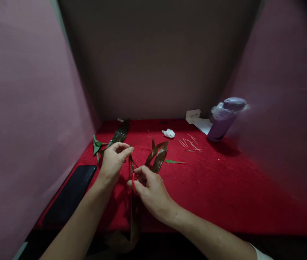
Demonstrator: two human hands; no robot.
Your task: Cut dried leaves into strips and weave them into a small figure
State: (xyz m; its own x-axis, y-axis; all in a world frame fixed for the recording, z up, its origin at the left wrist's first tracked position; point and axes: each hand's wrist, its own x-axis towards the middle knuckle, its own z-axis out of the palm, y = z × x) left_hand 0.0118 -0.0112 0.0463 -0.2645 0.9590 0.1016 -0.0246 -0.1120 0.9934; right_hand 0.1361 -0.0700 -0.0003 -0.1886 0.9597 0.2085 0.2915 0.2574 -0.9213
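Note:
My left hand (115, 160) is closed in a pinch on the upper end of a narrow dark leaf strip (129, 168), which hangs down toward the table's front edge. Just below and to the right, my right hand (152, 189) grips small red-handled scissors (134, 182). Their blades point up beside the strip; whether they touch it I cannot tell. Behind my right hand lie brownish-green long leaves (159, 159). Beyond my left hand rests a broad, shiny dark leaf (120, 133), with bright green leaf pieces (97, 145) to its left.
A black phone-like slab (70, 193) lies at the left on the red cloth (224, 191). Several toothpicks (191, 143), crumpled white tissue (169, 133) and a green leaf scrap (174, 161) lie farther back. A purple container (222, 122) with plastic wrap stands by white papers (203, 125). Walls enclose both sides.

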